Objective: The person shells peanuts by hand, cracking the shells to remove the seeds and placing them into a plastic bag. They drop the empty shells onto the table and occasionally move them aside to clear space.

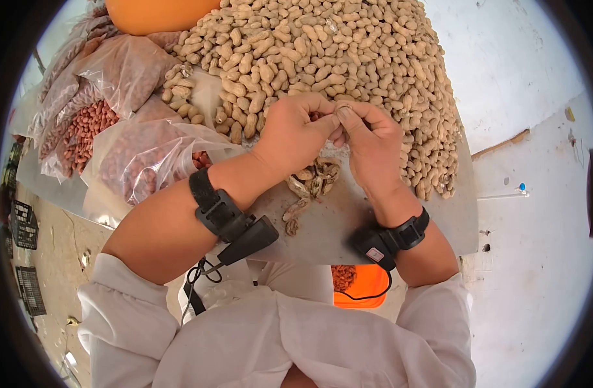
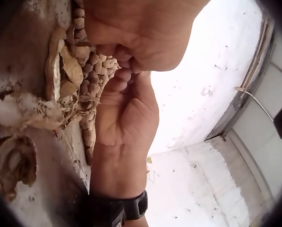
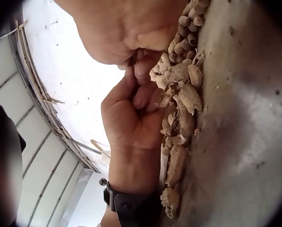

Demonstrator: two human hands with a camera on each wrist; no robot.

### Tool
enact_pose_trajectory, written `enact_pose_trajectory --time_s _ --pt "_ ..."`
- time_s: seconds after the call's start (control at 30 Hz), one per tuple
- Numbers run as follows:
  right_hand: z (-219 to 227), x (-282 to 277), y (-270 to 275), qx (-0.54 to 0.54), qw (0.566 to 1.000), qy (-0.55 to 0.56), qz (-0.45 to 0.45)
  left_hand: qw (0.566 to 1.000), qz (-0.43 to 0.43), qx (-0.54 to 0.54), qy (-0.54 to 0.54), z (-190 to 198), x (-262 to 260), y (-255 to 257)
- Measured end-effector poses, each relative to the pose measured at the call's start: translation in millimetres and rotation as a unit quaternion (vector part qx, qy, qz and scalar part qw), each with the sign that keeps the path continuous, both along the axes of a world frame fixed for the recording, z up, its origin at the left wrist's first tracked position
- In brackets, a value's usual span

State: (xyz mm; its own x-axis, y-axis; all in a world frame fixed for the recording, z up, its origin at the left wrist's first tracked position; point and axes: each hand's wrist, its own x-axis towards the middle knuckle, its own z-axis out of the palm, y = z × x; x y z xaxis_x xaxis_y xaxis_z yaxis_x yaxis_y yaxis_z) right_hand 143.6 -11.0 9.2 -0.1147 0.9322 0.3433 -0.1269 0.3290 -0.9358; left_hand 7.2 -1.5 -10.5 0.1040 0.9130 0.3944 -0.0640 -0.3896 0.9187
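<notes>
Over the near edge of the peanut pile [image 1: 322, 48], both hands meet at the fingertips. My left hand [image 1: 293, 136] is curled, with reddish kernels [image 1: 317, 116] showing inside its fingers, and its thumb and forefinger pinch a small peanut [image 1: 341, 107]. From the other side my right hand [image 1: 375, 145] pinches the same peanut between thumb and forefinger. The wrist views show both the left hand [image 3: 134, 116] and the right hand [image 2: 126, 116] with bent fingers; the peanut is hidden there. Below the hands lie broken shells [image 1: 316, 181], also close by in the right wrist view [image 3: 186, 97].
Clear bags of red kernels [image 1: 141, 155] stand at the left of the metal table [image 1: 261, 226], near an orange rounded object [image 1: 157, 14] at the back. An orange container [image 1: 367, 288] with reddish contents is below the front edge. A white wall [image 1: 536, 258] stands at the right.
</notes>
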Motion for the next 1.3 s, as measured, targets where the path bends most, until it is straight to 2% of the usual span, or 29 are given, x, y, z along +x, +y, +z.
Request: enact_pose_trajectory --time_s 0.47,0.63,0.73,0.77,0.83,0.93,1.13,1.27,1.3 --pt "-3 -4 -1 0.005 0.999 0.05 -0.012 0.999 0.038 0.022 0.004 3 2 -1" --pt "-4 -5 0 -0.03 0.994 0.105 -0.001 0.999 0.046 0.015 0.016 12 0 -5" --pt "-4 -4 -1 -0.035 0.99 0.137 0.019 0.999 0.02 -0.019 -0.026 13 0 -5" --pt "-4 -4 0 -0.036 0.988 0.149 0.026 0.996 -0.007 -0.043 -0.077 14 0 -5" --pt "-3 -4 1 -0.047 0.984 0.167 0.038 0.978 -0.062 -0.091 -0.176 15 1 -8" --pt "-4 0 2 -0.064 0.978 0.188 0.064 0.95 -0.107 -0.162 -0.244 14 0 -6" --pt "-1 1 3 -0.068 0.969 0.217 0.097 0.879 -0.199 -0.244 -0.359 12 -6 -5" --pt "0 3 3 -0.056 0.976 0.19 0.088 0.862 -0.221 -0.27 -0.368 13 -7 -5" --pt "1 3 2 -0.033 0.985 0.152 0.075 0.861 -0.223 -0.272 -0.368 13 -8 -5"
